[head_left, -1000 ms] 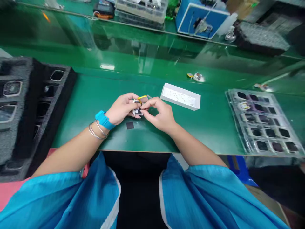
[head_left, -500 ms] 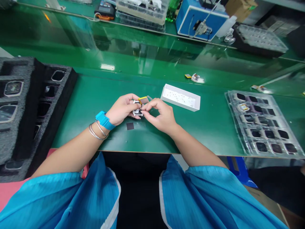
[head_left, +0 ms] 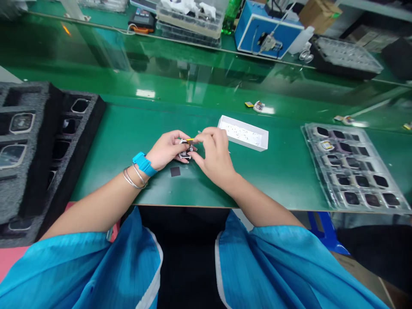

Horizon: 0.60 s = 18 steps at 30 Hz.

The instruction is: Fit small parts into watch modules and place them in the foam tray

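My left hand point(head_left: 165, 150) is closed around a small smartwatch case point(head_left: 184, 155), its thumb across the open inside where dark and white parts show. A flat battery with a yellow edge point(head_left: 189, 139) stands out at the top of the case, seen nearly edge-on. My right hand point(head_left: 216, 153) is curled at the right side of the case. Its index finger meets the battery's end, and its thumb is at the case edge; the contact is partly hidden. On the bench just below lies a small black square point(head_left: 175, 171).
A white box point(head_left: 246, 139) with tiny dark pieces stands right of my hands. Clear trays of watch parts point(head_left: 357, 169) lie at right, black foam trays point(head_left: 35, 159) at left. Another case with battery point(head_left: 258, 106) sits behind. A shelf point(head_left: 189, 44) runs along the back.
The battery has tipped from showing its flat face to nearly edge-on. My right hand has turned more upright, its index finger now at the battery's end.
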Available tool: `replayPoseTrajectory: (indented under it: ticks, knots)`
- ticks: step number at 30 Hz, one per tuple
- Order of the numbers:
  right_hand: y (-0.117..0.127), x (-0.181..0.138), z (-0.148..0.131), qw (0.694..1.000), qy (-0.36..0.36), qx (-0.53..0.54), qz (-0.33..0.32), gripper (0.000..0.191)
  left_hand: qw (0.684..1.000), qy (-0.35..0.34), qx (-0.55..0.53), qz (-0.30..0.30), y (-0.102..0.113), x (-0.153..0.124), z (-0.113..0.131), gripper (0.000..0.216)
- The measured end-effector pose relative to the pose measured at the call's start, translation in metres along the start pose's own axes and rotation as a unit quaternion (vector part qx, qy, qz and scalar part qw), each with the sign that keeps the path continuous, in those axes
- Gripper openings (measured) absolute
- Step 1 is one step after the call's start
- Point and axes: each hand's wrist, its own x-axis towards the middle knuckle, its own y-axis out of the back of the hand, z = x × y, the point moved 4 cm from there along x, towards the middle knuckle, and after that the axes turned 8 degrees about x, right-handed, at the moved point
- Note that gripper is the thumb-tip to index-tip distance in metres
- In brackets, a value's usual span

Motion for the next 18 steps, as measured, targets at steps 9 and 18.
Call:
replayPoseTrajectory:
  ticks: [9,18]
  knots:
    - [-0.008,0.008,0.042,0.91,-0.23,0.342,-0.038,0.026,0.995,0.039,-0.071,-0.061,-0.003,0.001,-0.004,0.026]
    - [-0.001,0.007,0.02,0.982,-0.095,0.154,0.046,0.006,0.997,0.044,-0.051,-0.036,-0.008,0.003,-0.007,0.026]
